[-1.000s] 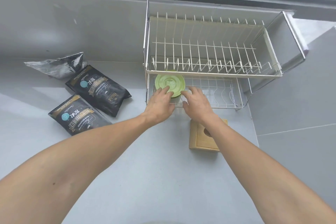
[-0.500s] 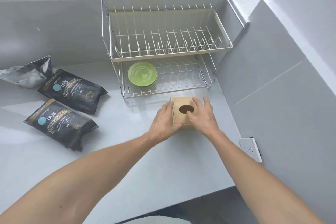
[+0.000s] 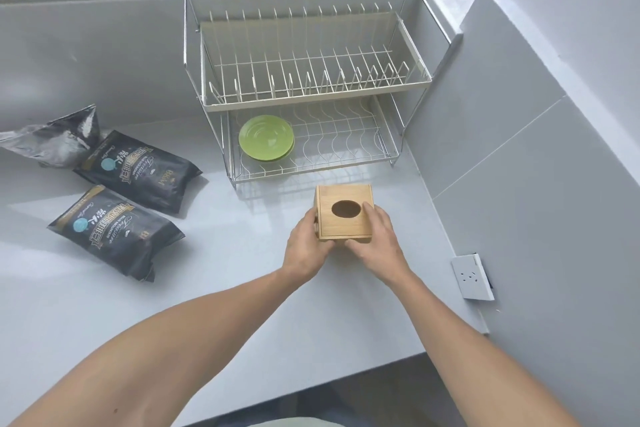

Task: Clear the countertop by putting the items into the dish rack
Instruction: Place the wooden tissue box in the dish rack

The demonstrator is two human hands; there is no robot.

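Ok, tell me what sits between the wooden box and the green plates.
Head view: only bare countertop and the dish rack's front wire rim separate wooden box from green plates.

upper black pouch point(image 3: 138, 171) | "B&M" | other print unreadable

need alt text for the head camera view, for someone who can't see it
Both hands, left hand and right hand, grip a wooden box with an oval hole on a grey countertop, in front of a two-tier dish rack. A green plate lies on the lower tier; two black pouches lie left.
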